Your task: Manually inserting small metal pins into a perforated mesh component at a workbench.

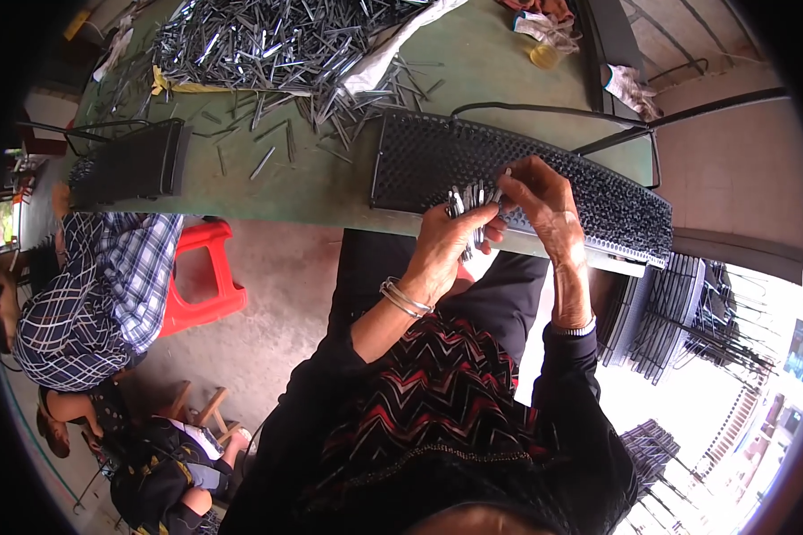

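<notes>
My left hand [441,239], with bracelets on its wrist, is closed round a bundle of thin, dark, shiny metal strips [458,203] whose ends stick out above and below the fingers. Close by on the right, my right hand [551,207] is bent in a pinch; a small light tip shows at its fingers, seemingly one such strip. Both hands are over the near edge of a long black rack [419,160] covered in small holes. Its right part is densely filled with small dark upright pieces [620,203], while its left part shows bare holes.
A large heap of loose metal strips [259,45] lies on a sheet at the back of the green table [268,196]. Another black rack [129,165] stands at the left. Gloves [633,89] lie far right. Stacked racks [660,312] stand right. Beside a red stool [207,276] are other people.
</notes>
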